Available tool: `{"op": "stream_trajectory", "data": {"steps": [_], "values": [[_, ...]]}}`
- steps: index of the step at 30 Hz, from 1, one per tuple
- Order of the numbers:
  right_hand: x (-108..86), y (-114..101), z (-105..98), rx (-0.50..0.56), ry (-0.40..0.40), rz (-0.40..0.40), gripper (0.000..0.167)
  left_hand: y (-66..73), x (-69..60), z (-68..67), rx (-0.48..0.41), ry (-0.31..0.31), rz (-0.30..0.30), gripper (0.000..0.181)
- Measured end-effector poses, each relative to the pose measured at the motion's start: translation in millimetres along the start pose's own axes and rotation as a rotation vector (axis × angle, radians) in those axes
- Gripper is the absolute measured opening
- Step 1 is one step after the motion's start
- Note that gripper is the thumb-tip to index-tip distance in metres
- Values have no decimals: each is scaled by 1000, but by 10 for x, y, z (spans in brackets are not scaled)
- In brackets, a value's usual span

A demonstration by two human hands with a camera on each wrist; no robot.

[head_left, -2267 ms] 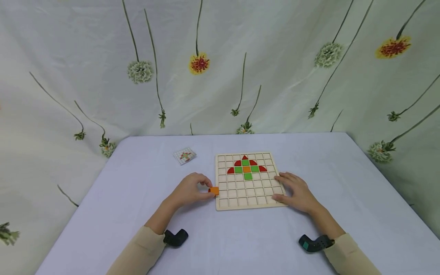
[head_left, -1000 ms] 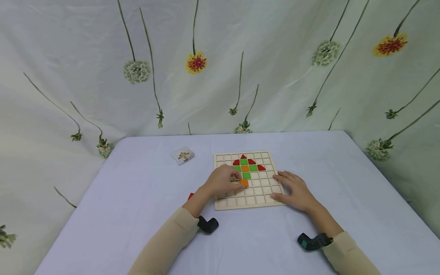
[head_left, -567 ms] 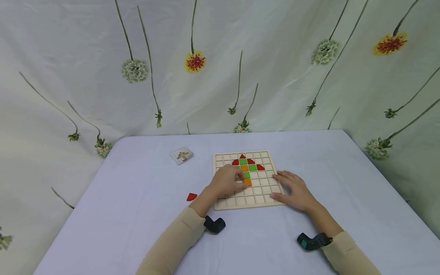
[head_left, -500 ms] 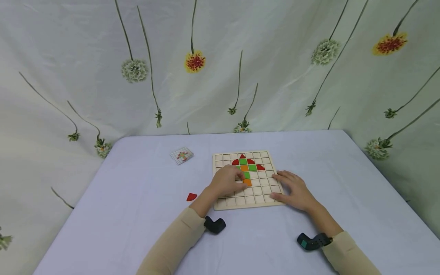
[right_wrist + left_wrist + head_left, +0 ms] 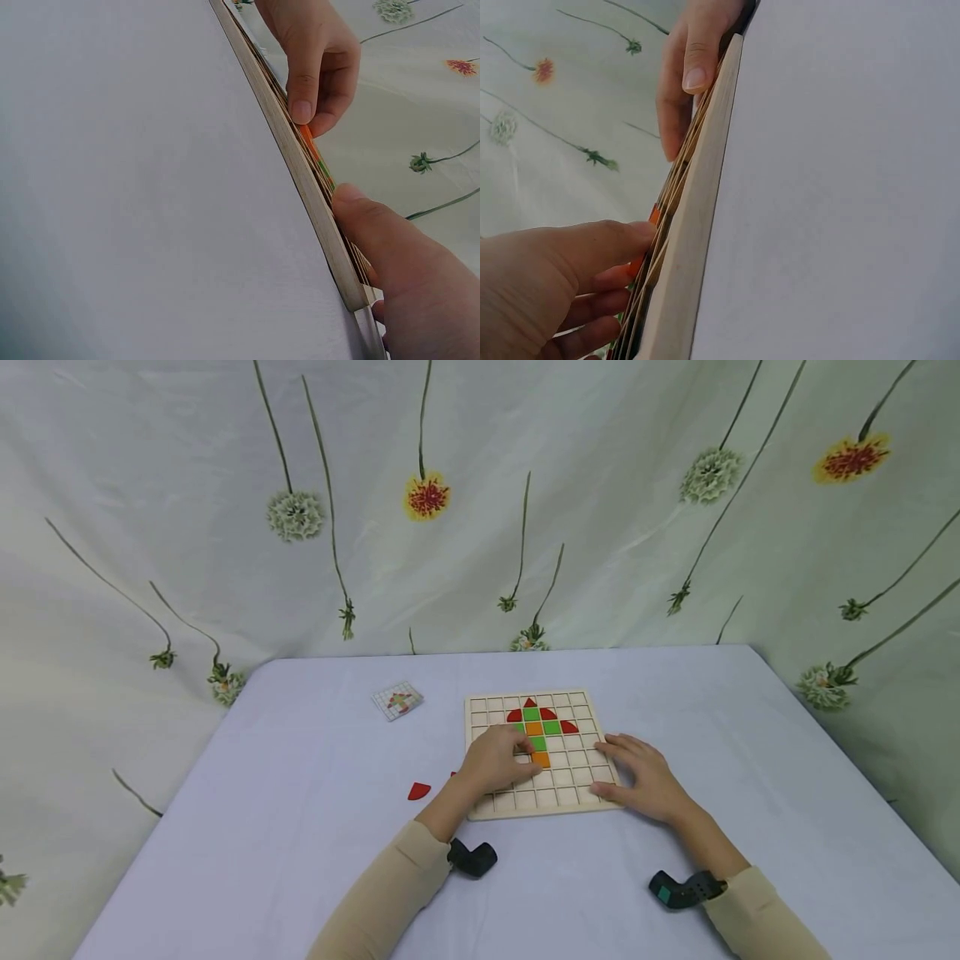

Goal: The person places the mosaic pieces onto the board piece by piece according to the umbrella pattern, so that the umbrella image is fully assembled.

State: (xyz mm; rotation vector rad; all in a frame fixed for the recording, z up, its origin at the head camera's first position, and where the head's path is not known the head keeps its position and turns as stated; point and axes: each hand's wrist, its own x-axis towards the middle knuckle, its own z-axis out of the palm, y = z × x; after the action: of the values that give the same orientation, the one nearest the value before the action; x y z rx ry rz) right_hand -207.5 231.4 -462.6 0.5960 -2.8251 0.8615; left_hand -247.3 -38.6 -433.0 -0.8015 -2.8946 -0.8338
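A pale wooden grid board [image 5: 573,779] lies on the table, bearing a pattern of red, green and orange tiles. My left hand [image 5: 493,762] reaches over its left half and pinches an orange square tile [image 5: 541,760] between thumb and fingers. That tile lies in a cell directly below a green tile [image 5: 537,743]. In the left wrist view the thumb sits at the near side of the orange tile [image 5: 654,215]. At the board's right edge rests my right hand [image 5: 643,779], thumb and fingers spread. My left hand hides part of the pattern's left side.
A small card [image 5: 397,700] printed with a coloured grid pattern lies left of the board's far corner. Left of my forearm is a loose red rounded tile [image 5: 419,792]. Another red bit [image 5: 453,773] peeks out beside the wrist, mostly hidden.
My left hand has carried the orange tile from the board's left edge rightward to the cell under the green tile. It stays there over the last half second. My right hand keeps its place.
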Motion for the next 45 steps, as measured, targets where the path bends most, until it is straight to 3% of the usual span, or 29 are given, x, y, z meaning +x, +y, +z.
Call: {"op": "stream_trajectory", "data": {"steps": [16, 22, 30, 39, 45], "values": [[-5, -12, -2, 3, -3, 4, 68, -40, -11, 24, -47, 2, -3, 24], [3, -12, 9, -5, -3, -1, 69, -56, -71, -72, -73, -15, -24, 27], [11, 27, 29, -11, 10, -18, 68, -194, -253, -300, -48, -43, -71, 25], [12, 40, 27, -17, 5, -18, 69, -407, -534, -556, -29, -24, -192, 20], [-5, 35, 27, -5, 3, -13, 69, -503, -667, -615, -27, -26, -180, 20]]}}
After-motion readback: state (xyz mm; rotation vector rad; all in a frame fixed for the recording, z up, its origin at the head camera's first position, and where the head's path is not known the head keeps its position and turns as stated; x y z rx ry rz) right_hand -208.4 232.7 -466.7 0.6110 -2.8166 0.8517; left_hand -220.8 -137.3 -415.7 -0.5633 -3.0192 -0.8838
